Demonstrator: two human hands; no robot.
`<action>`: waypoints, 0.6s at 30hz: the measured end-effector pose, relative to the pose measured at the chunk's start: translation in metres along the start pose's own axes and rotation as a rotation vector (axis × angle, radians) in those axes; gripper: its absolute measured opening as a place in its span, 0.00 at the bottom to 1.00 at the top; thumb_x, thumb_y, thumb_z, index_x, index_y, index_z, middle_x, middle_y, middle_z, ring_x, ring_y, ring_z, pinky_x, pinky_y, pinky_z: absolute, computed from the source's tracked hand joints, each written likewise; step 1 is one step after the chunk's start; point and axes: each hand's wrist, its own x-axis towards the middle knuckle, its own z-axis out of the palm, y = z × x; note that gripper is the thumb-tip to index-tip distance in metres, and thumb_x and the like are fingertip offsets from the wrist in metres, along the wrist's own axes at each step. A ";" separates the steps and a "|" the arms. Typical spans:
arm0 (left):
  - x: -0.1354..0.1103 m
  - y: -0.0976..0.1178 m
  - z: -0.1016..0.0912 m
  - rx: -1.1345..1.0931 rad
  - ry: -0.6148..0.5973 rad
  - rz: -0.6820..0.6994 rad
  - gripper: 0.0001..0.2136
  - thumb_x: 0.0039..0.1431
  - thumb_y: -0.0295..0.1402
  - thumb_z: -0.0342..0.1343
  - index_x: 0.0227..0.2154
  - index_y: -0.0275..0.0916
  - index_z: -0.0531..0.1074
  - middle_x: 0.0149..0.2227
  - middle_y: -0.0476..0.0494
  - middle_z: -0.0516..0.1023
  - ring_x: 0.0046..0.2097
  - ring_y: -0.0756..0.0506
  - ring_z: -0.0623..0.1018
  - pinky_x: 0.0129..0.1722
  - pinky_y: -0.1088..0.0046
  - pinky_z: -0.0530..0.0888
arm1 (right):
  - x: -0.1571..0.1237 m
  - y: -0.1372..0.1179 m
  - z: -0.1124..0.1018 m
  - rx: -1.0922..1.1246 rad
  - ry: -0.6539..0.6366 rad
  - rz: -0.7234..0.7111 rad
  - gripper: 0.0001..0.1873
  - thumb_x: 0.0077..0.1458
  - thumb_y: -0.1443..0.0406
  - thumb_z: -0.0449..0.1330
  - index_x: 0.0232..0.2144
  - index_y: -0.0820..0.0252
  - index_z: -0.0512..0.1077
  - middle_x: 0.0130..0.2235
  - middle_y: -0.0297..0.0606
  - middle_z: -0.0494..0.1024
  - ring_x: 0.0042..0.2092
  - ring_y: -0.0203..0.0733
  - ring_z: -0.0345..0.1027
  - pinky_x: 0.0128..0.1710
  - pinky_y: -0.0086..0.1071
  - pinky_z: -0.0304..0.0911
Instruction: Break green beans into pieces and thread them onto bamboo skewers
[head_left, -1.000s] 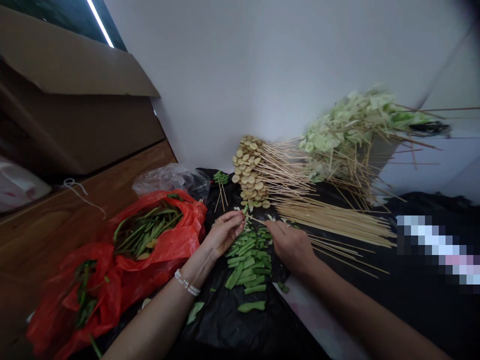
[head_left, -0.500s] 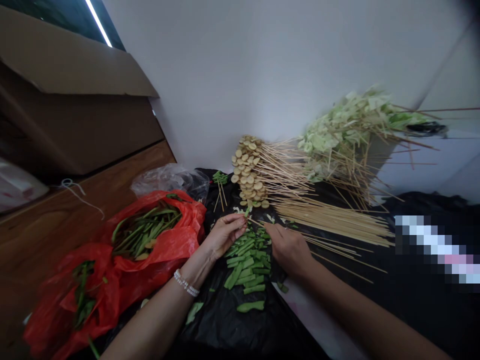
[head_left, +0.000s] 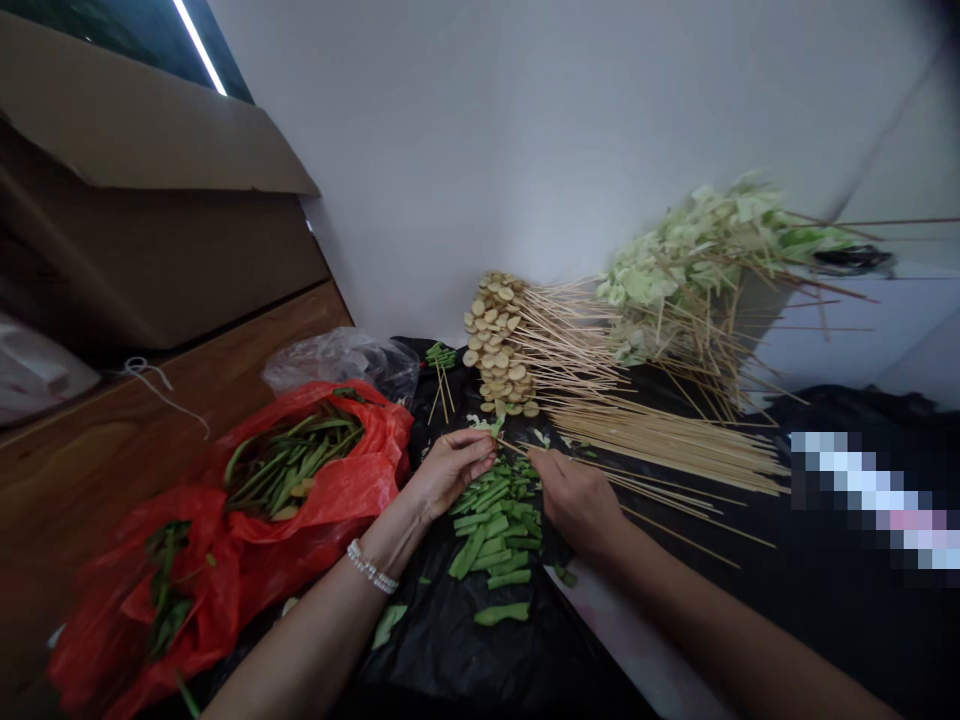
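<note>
My left hand (head_left: 459, 462) pinches a green bean piece (head_left: 497, 426) between thumb and fingers. Closed around a thin bamboo skewer (head_left: 513, 444), my right hand (head_left: 574, 492) points its tip left at the bean piece; whether the tip has gone in is too small to tell. Just below both hands lie cut green bean pieces (head_left: 495, 545) on black plastic sheeting (head_left: 450, 655). Bare skewers (head_left: 667, 440) lie in a bundle to the right. Beyond the hands, skewered potato slices (head_left: 496, 345) are stacked, and a few bean skewers (head_left: 441, 356) rest to their left.
Red plastic bags (head_left: 337, 500) with long green beans (head_left: 296, 460) stand at left, a clear bag (head_left: 337, 362) behind them. Skewered cabbage (head_left: 690, 245) is heaped at back right against the white wall (head_left: 465, 150). A cardboard box (head_left: 165, 250) stands at far left.
Both hands stay nearly in place, holding the same bean piece and skewer. The bean piece's angle at my left fingertips has shifted slightly.
</note>
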 end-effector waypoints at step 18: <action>-0.004 -0.003 0.004 0.518 -0.101 0.193 0.11 0.44 0.38 0.66 0.29 0.35 0.80 0.28 0.45 0.78 0.28 0.50 0.74 0.30 0.76 0.70 | 0.010 -0.001 -0.008 -0.005 0.002 0.007 0.10 0.58 0.72 0.50 0.36 0.60 0.71 0.27 0.33 0.72 0.26 0.34 0.63 0.26 0.30 0.49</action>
